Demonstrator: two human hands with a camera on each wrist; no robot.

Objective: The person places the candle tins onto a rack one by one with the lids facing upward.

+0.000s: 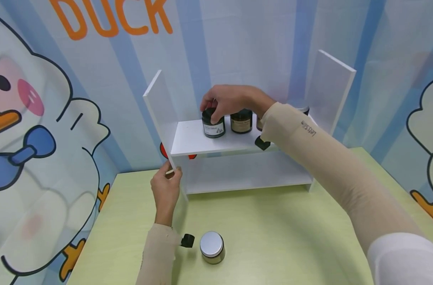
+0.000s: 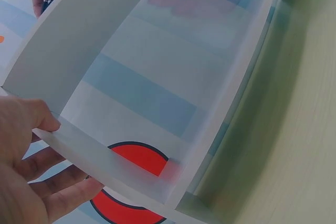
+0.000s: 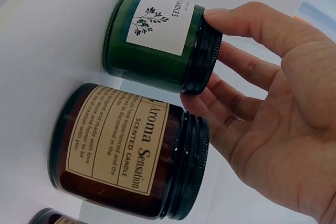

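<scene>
My right hand (image 1: pixel 228 101) grips the black lid of a green glass candle jar (image 3: pixel 149 40) from above, thumb on the near side. That jar is at the left end of the upper board of a white shelf (image 1: pixel 188 146). Close beside it stands a brown candle jar (image 3: pixel 118 150) with a tan label reading Aroma Sensation. My left hand (image 1: pixel 166 190) holds the front edge of the shelf's left side panel (image 2: pixel 105 177), thumb on one face and fingers behind. In front of the shelf, a silver-lidded jar (image 1: pixel 212 247) stands on the table.
More jars stand further right on the upper board, including a silver-lidded one (image 1: pixel 303 110), partly behind my right forearm. The shelf's right side panel (image 1: pixel 332 87) rises at that end. A duck-print backdrop (image 1: pixel 234 47) hangs behind the pale green table (image 1: pixel 273 229).
</scene>
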